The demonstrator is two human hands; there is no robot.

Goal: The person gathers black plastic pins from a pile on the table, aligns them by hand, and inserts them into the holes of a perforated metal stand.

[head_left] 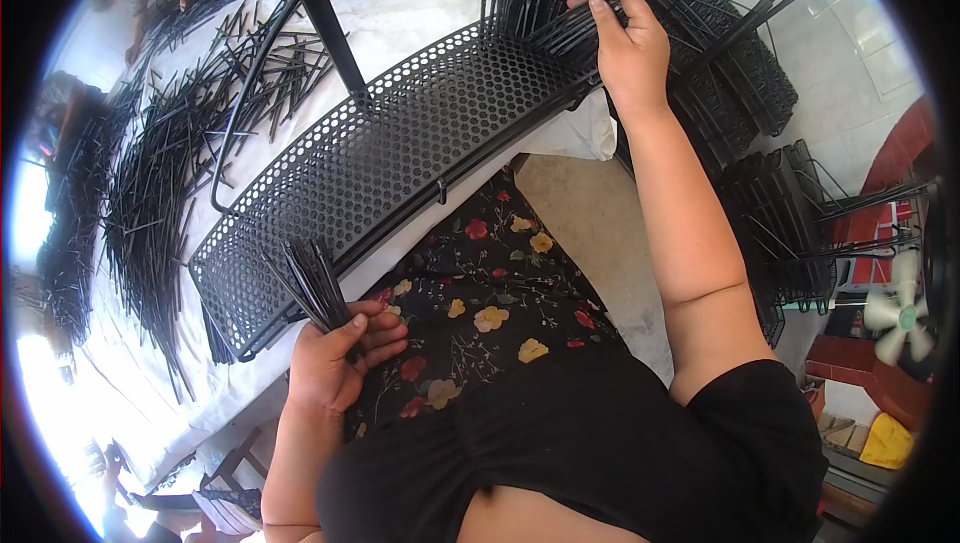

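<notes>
Perforated black tray: right hand grips upright rods, apparently slotted; left hand clenches rod bundle.

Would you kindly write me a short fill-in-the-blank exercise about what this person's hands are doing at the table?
1. The left hand grips a bundle of thin black ____.
2. The right hand rests on the rods standing at the far end of the curved ____ metal shelf.
3. Loose rods lie scattered on the ____ tablecloth.
4. The skirt on the person's lap carries a ____ print.

Missing words: rods; perforated; white; floral
</notes>
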